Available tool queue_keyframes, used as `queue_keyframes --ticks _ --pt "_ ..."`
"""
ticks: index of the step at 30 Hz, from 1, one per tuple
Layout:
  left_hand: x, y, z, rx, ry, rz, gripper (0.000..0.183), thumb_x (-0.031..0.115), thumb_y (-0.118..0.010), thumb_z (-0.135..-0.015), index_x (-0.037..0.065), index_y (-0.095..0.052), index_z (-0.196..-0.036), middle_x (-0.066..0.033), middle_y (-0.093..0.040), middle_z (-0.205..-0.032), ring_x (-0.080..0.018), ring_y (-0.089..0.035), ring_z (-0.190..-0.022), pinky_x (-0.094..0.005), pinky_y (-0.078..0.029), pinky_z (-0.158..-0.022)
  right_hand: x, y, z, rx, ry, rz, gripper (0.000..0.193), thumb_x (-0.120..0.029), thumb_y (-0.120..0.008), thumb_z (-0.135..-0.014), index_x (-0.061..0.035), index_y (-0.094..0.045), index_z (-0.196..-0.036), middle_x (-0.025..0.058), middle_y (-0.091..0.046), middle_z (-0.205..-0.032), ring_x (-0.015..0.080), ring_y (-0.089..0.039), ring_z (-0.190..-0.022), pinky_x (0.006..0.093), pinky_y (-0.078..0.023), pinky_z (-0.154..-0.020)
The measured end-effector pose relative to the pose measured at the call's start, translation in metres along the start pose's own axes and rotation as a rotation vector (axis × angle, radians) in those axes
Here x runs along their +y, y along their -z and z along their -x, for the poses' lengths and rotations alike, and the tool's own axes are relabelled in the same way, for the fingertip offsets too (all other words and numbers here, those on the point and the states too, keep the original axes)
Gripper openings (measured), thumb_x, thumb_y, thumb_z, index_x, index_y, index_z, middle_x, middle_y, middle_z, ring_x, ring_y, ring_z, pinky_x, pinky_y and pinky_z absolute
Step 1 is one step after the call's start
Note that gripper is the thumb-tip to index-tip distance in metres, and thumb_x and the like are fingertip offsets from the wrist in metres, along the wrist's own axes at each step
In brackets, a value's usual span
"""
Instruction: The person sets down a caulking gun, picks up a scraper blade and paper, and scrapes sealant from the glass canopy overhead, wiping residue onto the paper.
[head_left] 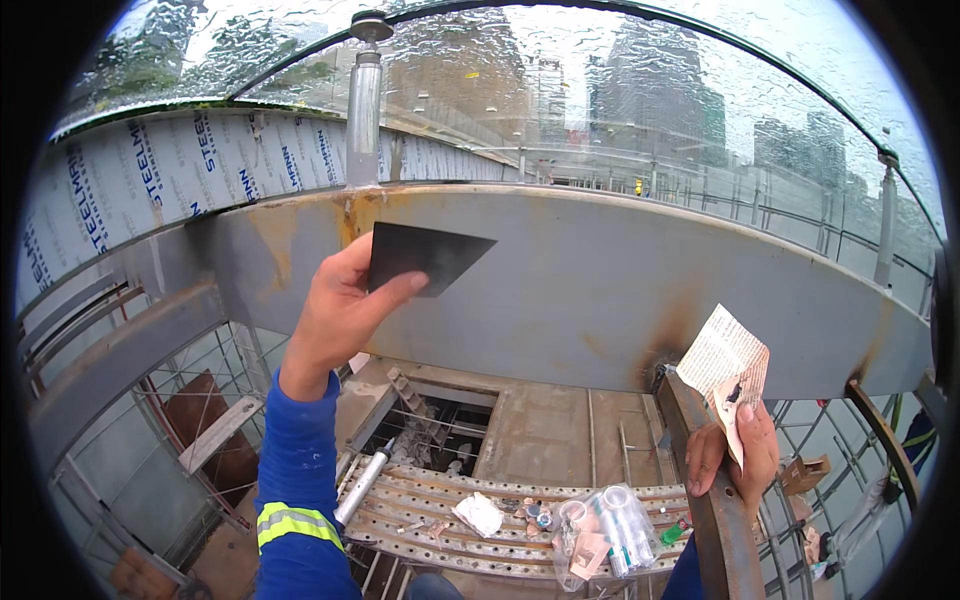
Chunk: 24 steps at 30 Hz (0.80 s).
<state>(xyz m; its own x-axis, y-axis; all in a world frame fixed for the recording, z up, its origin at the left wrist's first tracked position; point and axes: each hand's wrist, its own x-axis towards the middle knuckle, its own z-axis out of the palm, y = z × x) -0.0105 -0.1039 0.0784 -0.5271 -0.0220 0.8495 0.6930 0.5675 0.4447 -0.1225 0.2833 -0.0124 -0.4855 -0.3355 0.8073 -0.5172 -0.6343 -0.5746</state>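
Observation:
Raised in front of the grey steel beam (560, 280), my left hand (332, 305) grips a thin, flat black square sheet (425, 252), thumb on its near face and fingers behind. Its material cannot be told. At the right, my right hand (758, 450) pinches a creased piece of printed paper (722, 350) with a small dark mark near its lower part. That hand is around a narrow rusty steel member (722, 525), its fingers close to or touching the metal.
Below lies a perforated metal plank platform (420, 535) with a sealant tube (365, 483), a crumpled white wad (480, 513), paper scraps and a clear plastic bag (608, 530) of cartridges. Behind it is a floor opening (440, 420). Wet glass (640, 90) rises above the beam; scaffolding stands both sides.

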Motion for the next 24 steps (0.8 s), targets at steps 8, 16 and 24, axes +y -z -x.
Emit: queue_keyframes --ticks 8,16,24 --pt "0.027 -0.077 -0.198 0.238 -0.625 -0.617 0.024 0.019 -0.060 -0.094 0.001 -0.065 -0.110 -0.0158 -0.065 -0.089 -0.0341 -0.063 -0.082 -0.0411 -0.049 -0.075 0.004 0.011 -0.003 -0.063 -0.053 -0.035 0.033 -0.019 -0.034 -0.104 0.0096 -0.044 -0.116 0.0193 -0.053 -0.049 0.0272 -0.048 -0.035 0.0356 -0.044 -0.041" --pt "0.022 -0.134 -0.258 0.132 -0.477 -0.825 0.023 0.022 -0.055 -0.095 0.003 -0.066 -0.100 -0.0216 -0.067 -0.087 -0.0425 -0.063 -0.085 -0.0503 -0.048 -0.077 0.003 0.012 -0.001 -0.060 -0.015 -0.095 0.033 -0.019 -0.034 -0.104 0.0092 -0.046 -0.116 0.0187 -0.056 -0.052 0.0259 -0.051 -0.037 0.0343 -0.045 -0.043" --pt "0.025 -0.155 -0.288 0.186 -0.461 -0.828 0.026 0.025 -0.054 -0.094 0.001 -0.065 -0.100 -0.0226 -0.069 -0.091 -0.0422 -0.065 -0.086 -0.0503 -0.051 -0.079 0.003 0.014 0.000 -0.072 -0.063 -0.075 0.030 -0.018 -0.035 -0.104 0.0080 -0.047 -0.114 0.0179 -0.057 -0.054 0.0251 -0.055 -0.041 0.0337 -0.046 -0.045"
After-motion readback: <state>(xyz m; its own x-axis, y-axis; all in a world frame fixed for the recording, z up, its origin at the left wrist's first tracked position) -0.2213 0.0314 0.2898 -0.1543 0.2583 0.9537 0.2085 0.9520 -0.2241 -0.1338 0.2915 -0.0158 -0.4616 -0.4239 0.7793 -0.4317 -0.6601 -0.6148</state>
